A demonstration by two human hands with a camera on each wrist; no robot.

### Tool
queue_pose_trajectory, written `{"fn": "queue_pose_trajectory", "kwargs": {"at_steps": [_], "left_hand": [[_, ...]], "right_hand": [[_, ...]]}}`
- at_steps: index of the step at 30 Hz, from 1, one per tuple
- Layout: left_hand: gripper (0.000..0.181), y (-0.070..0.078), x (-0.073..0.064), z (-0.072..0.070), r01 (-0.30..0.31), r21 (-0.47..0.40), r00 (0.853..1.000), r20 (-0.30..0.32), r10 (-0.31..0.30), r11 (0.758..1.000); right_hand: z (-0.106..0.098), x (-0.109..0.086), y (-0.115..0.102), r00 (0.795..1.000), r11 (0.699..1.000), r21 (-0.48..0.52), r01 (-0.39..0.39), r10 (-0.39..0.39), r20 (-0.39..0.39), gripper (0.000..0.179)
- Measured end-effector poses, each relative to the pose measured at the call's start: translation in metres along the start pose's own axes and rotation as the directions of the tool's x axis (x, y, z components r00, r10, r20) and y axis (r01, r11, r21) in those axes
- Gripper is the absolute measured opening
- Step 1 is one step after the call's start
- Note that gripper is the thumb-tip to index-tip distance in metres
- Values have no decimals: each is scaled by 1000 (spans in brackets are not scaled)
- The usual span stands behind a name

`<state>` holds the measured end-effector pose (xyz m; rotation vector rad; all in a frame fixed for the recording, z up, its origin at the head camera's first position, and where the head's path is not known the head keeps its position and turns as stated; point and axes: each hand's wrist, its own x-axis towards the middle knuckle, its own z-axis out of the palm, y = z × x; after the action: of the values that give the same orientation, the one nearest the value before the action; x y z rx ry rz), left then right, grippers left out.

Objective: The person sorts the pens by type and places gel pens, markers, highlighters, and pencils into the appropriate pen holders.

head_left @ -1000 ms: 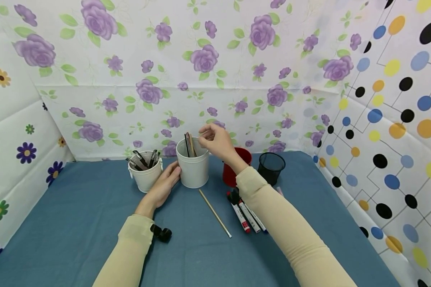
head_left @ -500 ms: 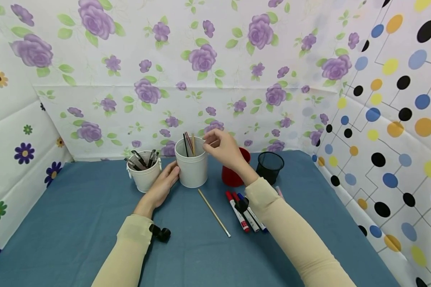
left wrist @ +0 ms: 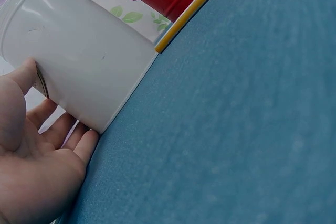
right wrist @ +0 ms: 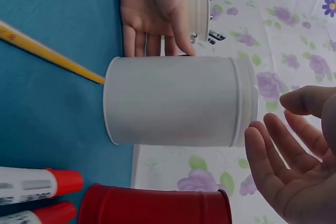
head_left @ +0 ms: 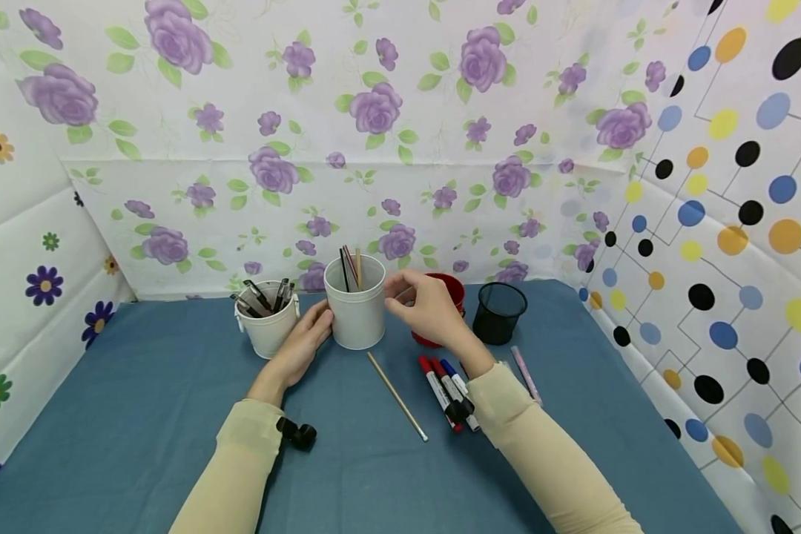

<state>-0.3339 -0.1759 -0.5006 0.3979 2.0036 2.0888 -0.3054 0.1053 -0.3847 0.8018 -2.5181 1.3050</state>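
Several pencils (head_left: 351, 271) stand in a tall white cup (head_left: 356, 319) at the middle of the table. My left hand (head_left: 300, 345) rests its fingertips and thumb against the cup's left side, the fingers loosely extended rather than wrapped round it. Just right of the rim is my right hand (head_left: 430, 308), its fingers relaxed and bent, with nothing between them in the right wrist view. It partly covers a red cup (head_left: 450, 285). One yellow pencil (head_left: 397, 397) lies on the blue cloth in front of the white cup, one end near its base.
A small white bucket (head_left: 270, 330) with several pens stands left of the left hand. A black mesh cup (head_left: 499, 319) stands right of the red one. Several markers (head_left: 434, 374) and a pink pen (head_left: 526, 374) lie on the cloth. Patterned fabric (head_left: 374, 185) rises behind.
My right hand has moved from over the white cup's rim to the right and down. A pencil in that cup has shifted its lean and now stands more upright. My left hand stays at the cup.
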Motion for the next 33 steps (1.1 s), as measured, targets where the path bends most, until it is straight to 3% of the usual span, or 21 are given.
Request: {"fn": "queue_pose_trajectory", "kwargs": {"at_steps": [10, 22, 33], "left_hand": [[68, 1, -2, 0, 1, 7, 1000, 2, -1, 1000], [70, -2, -1, 0, 3, 14, 1000, 0, -3, 1000], [74, 0, 0, -1, -2, 9, 1000, 4, 2, 1000]], "right_hand": [[9, -24, 1, 999, 999, -50, 16, -14, 46, 17], [21, -46, 5, 990, 993, -112, -36, 51, 135, 22], [28, -49, 9, 972, 989, -144, -34, 66, 226, 26]]}}
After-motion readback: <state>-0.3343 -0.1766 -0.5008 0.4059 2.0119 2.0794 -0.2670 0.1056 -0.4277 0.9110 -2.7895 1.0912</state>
